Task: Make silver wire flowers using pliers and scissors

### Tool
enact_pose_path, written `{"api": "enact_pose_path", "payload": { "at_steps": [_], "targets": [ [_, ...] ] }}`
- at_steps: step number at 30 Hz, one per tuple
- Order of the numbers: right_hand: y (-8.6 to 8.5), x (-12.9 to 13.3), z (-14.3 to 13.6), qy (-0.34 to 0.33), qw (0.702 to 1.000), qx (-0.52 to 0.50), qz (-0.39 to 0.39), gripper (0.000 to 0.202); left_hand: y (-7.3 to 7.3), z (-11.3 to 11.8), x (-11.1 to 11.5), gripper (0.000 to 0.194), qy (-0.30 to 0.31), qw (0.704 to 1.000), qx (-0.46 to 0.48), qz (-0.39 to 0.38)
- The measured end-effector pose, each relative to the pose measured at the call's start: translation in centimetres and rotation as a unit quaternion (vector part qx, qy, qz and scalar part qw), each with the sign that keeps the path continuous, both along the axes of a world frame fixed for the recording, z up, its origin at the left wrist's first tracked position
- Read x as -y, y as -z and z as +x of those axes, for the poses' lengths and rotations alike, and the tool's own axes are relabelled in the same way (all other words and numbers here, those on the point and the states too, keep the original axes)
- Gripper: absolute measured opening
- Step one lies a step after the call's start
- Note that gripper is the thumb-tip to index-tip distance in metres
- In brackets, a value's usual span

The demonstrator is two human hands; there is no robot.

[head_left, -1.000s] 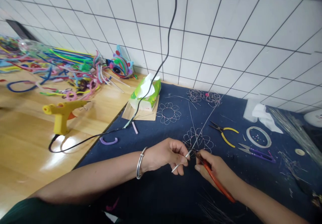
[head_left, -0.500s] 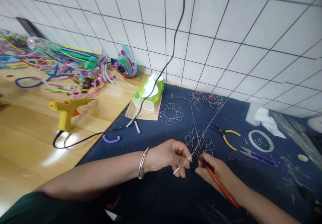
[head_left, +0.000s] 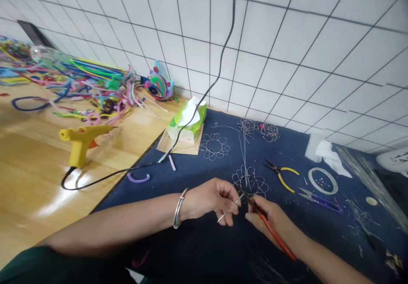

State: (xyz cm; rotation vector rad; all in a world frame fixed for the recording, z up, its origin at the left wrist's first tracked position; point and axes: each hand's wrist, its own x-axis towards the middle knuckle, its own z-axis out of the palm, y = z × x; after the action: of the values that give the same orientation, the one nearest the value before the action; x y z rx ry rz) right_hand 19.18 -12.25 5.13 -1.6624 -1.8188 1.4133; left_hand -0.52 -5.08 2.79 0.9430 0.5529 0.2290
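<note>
My left hand (head_left: 225, 201) pinches a bundle of silvery wire (head_left: 223, 217) between thumb and fingertips; its short end points down toward me. Long thin strands rise from the other end across a flower-shaped wire ring (head_left: 264, 185) on the dark blue mat. In my right hand (head_left: 266, 214) are red-handled pliers (head_left: 276, 235), whose dark jaws meet the wire just right of my left fingertips. Whether the jaws are fully closed is too small to tell. A second looped wire ring (head_left: 205, 149) lies flat farther back.
Yellow-handled pliers (head_left: 288, 178), purple snips (head_left: 325, 201) and a wire coil (head_left: 334, 186) lie at right. A tissue pack (head_left: 181, 134) sits behind my left hand, with a black cord (head_left: 219, 69) hanging across it. The yellow glue gun (head_left: 83, 146) stands on the wooden surface.
The long strand that slanted to the upper right now points nearly straight back beside the other strand. Both hands keep their grip. The whole view has shifted slightly.
</note>
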Motion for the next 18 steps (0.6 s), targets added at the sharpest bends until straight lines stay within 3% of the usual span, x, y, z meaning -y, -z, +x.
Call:
{"api": "enact_pose_path", "payload": {
  "at_steps": [5, 9, 15, 18],
  "targets": [
    [-0.2, 0.0, 0.3, -0.017, 1.0, -0.007, -0.003, 0.02, 0.0, -0.1, 0.0, 0.018, 0.007, 1.0, 0.004, 0.003],
    [-1.3, 0.2, 0.6, -0.042, 0.999, 0.01, -0.013, 0.024, 0.0, 0.0, -0.1, 0.017, 0.014, 1.0, 0.008, 0.008],
    [-3.1, 0.5, 2.3, -0.016, 0.984, 0.174, 0.035, 0.029, 0.0, 0.1, -0.1, 0.016, 0.032, 0.999, -0.002, 0.012],
    [-2.5, 0.8, 5.2, 0.041, 0.945, 0.303, 0.112, 0.035, 0.2, 0.2, -0.4, 0.016, 0.015, 1.0, -0.01, 0.024]
  ]
}}
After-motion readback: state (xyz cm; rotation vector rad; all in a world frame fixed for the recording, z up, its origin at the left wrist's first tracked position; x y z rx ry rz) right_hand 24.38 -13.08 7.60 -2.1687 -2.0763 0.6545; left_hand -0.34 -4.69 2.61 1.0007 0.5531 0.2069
